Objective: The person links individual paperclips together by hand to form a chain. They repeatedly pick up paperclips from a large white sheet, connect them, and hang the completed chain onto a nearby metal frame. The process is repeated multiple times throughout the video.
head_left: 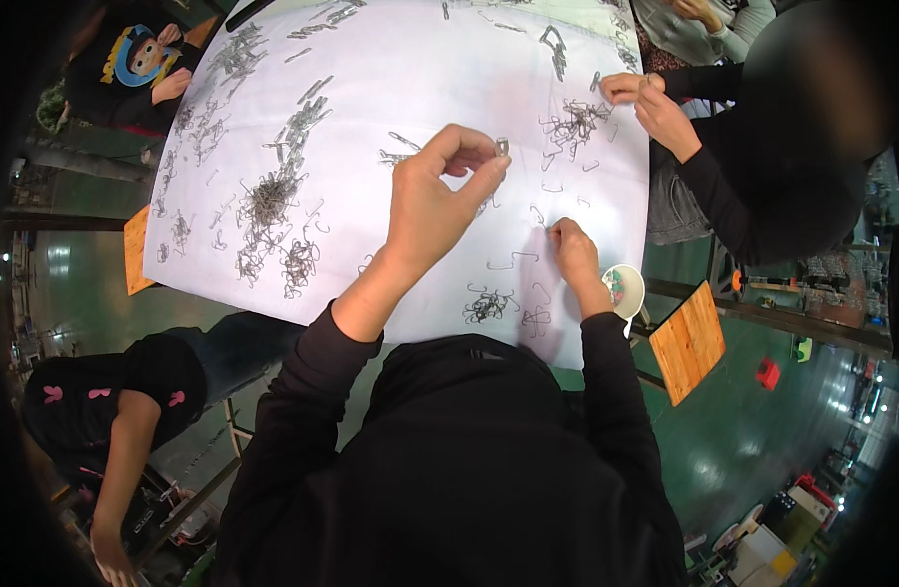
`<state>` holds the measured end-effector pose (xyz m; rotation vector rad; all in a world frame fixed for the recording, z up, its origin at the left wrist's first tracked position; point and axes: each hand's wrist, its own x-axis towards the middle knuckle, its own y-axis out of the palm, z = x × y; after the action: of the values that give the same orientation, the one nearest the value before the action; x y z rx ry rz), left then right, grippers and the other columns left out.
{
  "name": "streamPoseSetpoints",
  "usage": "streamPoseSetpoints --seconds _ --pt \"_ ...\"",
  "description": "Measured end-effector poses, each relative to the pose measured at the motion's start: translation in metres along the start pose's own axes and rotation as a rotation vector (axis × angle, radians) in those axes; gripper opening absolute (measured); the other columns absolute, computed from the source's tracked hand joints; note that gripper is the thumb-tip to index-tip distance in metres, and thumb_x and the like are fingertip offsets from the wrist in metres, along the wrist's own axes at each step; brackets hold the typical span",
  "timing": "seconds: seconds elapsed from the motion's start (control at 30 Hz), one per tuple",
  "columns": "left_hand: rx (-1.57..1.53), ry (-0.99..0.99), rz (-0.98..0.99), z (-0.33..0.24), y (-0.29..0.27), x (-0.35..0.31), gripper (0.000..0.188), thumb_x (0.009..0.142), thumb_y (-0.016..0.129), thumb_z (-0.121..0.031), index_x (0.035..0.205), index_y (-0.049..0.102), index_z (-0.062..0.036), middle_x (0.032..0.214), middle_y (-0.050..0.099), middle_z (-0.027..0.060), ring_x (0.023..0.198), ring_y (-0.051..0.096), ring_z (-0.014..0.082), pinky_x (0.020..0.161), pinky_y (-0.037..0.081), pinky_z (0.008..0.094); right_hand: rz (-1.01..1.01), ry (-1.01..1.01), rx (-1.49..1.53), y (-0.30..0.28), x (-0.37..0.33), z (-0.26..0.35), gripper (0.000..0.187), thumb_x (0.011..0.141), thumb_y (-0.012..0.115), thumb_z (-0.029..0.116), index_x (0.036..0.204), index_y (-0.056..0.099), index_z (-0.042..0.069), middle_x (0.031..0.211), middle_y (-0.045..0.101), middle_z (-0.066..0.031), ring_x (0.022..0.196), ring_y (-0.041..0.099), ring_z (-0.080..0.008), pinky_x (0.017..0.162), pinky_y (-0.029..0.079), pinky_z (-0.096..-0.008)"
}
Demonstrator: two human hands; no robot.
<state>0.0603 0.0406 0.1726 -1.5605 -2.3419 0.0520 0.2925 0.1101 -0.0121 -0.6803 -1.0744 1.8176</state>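
My left hand (439, 196) is raised over the middle of the white table, thumb and forefinger pinching a small metal clip (502, 147). Lower and to the right, my right hand (576, 256) has its fingers drawn together close to the tabletop. A bent wire hook (538, 214) lies by its fingertips; whether the fingers hold anything is hidden. Between my forearms sits a small heap of wire hooks (486, 306), with a few loose ones around it. Several longer metal clips (395, 157) lie just left of my left hand.
A white cup (626, 292) with small coloured bits inside stands beside my right wrist. To the left spreads a big pile of hooks (268, 201). A co-worker's hands (665, 117) work at another pile (575, 122) on the right. Other people are at the left. Wooden stools (688, 342) flank the table (439, 59).
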Motion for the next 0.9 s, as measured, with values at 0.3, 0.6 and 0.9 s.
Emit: streamPoseSetpoints --seconds 0.3,0.6,0.9 --pt "0.031 0.068 -0.024 -0.009 -0.001 -0.005 0.010 0.078 0.066 -0.008 0.085 0.061 -0.0013 0.078 0.063 0.0033 0.073 0.060 0.0099 0.070 0.048 0.0236 -0.092 -0.296 0.417 -0.174 0.024 0.154 0.017 0.080 0.052 -0.005 0.096 0.050 0.001 0.067 0.055 -0.0128 0.062 0.058 -0.0277 0.057 0.044 -0.0345" --pt "0.072 0.181 -0.027 -0.020 0.000 -0.007 0.009 0.077 0.066 -0.005 0.084 0.061 -0.0017 0.075 0.065 0.0045 0.069 0.061 0.0114 0.070 0.047 0.0242 0.123 -0.482 0.127 -0.236 0.032 0.198 0.027 0.073 0.053 -0.005 0.099 0.049 0.003 0.058 0.053 -0.0117 0.056 0.055 -0.0302 0.052 0.040 -0.0386" --pt "0.219 0.304 -0.075 -0.015 -0.002 -0.007 0.011 0.074 0.068 -0.002 0.083 0.061 -0.0029 0.075 0.064 0.0051 0.067 0.060 0.0150 0.065 0.047 0.0269 0.000 -0.529 0.046 -0.238 0.039 0.218 0.022 0.073 0.055 -0.002 0.095 0.050 0.001 0.059 0.056 -0.0130 0.057 0.057 -0.0310 0.052 0.041 -0.0394"
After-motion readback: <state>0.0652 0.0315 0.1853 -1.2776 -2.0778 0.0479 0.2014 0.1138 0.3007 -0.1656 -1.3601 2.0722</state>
